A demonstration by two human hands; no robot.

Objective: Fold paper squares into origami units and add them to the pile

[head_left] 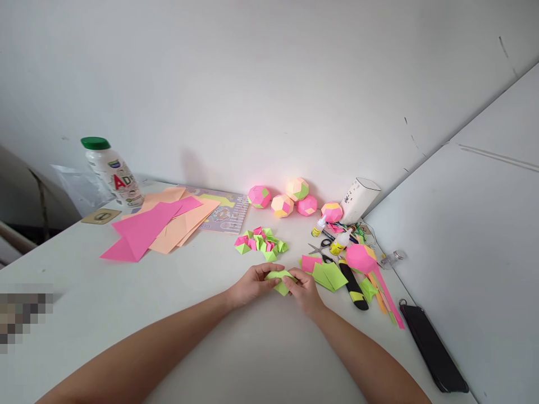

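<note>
A small lime-green piece of paper (281,286), partly folded, is pinched between my two hands over the middle of the table. My left hand (252,285) grips its left side, thumb on the near face. On the right side, my right hand (304,289) holds it with the thumb pressed on top. Just beyond my hands lies a heap of small folded green and pink paper units (261,242). Flat green paper squares (330,276) and a pink square (310,263) rest close to my right hand.
Several faceted paper balls (282,206) line the wall. Right of my hands lie scissors (320,248), glue bottles (339,243), a cutter knife (354,286) and a phone (433,347). Large pink sheets (145,233), a notebook (229,216) and a white bottle (113,174) stand or lie at left.
</note>
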